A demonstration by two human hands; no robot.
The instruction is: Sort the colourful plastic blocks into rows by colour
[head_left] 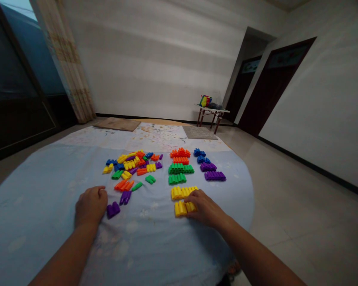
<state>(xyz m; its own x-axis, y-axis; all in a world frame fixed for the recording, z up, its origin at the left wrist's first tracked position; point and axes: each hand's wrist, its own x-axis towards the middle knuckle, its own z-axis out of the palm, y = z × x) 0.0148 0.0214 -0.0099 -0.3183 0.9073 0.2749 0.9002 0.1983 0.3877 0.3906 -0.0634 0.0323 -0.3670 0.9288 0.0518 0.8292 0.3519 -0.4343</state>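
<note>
My right hand pinches the right end of a short row of yellow plastic bullet-shaped pieces on the tablecloth. Just beyond it lies a longer yellow row. My left hand rests on the cloth with its fingers curled in; nothing shows in it. Close beside it are a purple joined piece and another purple pair. A mixed heap of coloured pieces lies past the left hand. Green rows, orange rows and purple rows lie beyond the right hand.
The round table is covered by a pale blue cloth. Blue pieces lie at the back right. A brown board and a grey mat lie near the far edge. A small side table stands by the wall.
</note>
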